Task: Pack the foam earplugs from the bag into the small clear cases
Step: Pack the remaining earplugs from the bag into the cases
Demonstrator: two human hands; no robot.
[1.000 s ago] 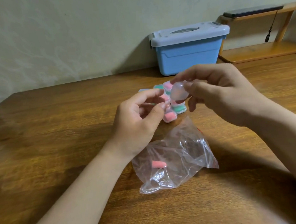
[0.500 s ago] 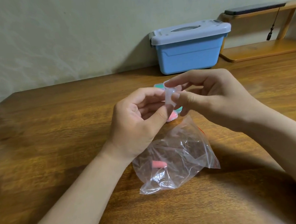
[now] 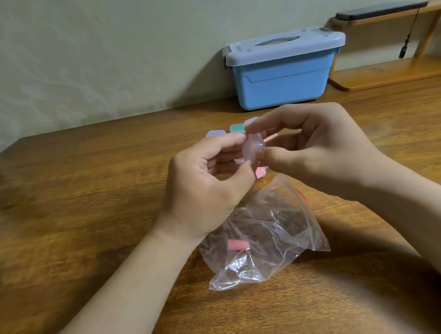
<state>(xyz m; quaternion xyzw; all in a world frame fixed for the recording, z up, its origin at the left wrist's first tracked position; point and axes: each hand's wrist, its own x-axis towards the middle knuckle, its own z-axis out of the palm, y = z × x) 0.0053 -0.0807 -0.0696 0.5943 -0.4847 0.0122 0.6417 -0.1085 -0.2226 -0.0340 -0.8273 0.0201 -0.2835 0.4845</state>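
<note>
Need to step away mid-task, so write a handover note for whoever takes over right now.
The left hand and right hand both pinch one clear case, held up over the table. I cannot tell whether it holds anything.
The bag lies on the table nearest the person, with one pink earplug visible inside.
Behind the hands lie the other cases, clustered; some show pink or green inside.
Done: several cases look filled.
Left: finish the held case and pack the bagged earplug.
</note>
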